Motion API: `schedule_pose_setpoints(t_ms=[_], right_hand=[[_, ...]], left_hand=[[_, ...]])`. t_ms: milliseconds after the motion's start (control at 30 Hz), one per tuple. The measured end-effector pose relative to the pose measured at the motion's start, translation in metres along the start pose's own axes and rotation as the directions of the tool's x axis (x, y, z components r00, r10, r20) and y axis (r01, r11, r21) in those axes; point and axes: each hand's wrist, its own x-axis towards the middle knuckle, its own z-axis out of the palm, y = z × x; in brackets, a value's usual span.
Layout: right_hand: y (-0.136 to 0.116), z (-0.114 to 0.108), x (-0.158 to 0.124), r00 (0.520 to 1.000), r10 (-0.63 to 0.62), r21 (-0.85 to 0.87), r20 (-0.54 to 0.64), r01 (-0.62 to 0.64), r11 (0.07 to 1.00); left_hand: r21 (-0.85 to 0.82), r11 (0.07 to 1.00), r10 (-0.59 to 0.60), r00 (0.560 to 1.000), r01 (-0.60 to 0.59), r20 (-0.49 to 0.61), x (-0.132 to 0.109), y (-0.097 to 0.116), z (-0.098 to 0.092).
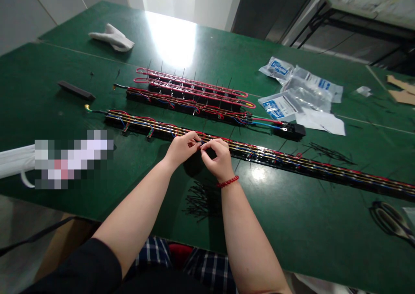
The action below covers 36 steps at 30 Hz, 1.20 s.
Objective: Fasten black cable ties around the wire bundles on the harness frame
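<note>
Both hands meet at the near edge of a long black bar [272, 152] that carries red, yellow and blue wires. With thumb and finger pinched, my left hand [184, 149] touches the bar's wiring. My right hand [218, 155], a red bead bracelet at its wrist, pinches right beside it. A small dark bit shows between the fingertips, too small to name. Thin black cable ties stick up from the bar. A loose heap of black cable ties [201, 201] lies below my hands, partly in shadow.
Behind the bar lie shorter wired bars [184, 101] with pink wire loops and a black connector block [293, 132]. Plastic bags [308, 88] sit at the back right, scissors [391, 220] at the right. A white glove [113, 39] and a dark grey strip [76, 91] are at the left.
</note>
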Motion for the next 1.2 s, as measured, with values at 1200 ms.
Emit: schedule_pose_setpoints(t_ms=[1200], right_hand=[[-0.005,-0.012,-0.001,0.999,0.001,0.070,-0.044,0.002,0.998]], left_hand=[[0.002,1.000,-0.005,0.999,0.005,0.045,-0.001,0.002,-0.002]])
